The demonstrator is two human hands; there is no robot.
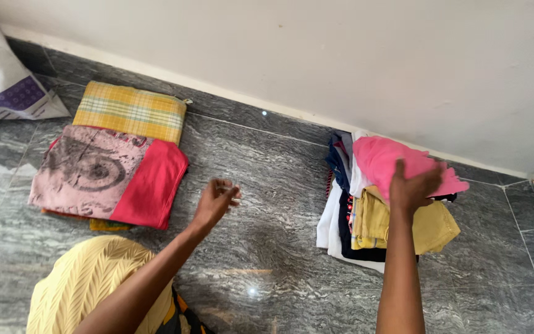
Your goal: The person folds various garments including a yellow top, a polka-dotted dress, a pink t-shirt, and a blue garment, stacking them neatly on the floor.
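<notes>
The right hand (413,185) rests palm-down on a folded pink garment (383,158), fingers spread flat over it — pressing rather than gripping. That pink piece tops a stack of folded clothes (366,216) lying on the grey marbled floor (267,185) close to the white wall (341,55); a yellow garment (437,230) sits just beneath it, with white and dark pieces below. The left hand (215,201) hovers above bare floor between the two piles, fingers loosely curled and holding nothing. Further left lies a second pile, topped by a faded pink-and-red printed garment (109,173), with a yellow checked cloth (132,111) just behind it.
</notes>
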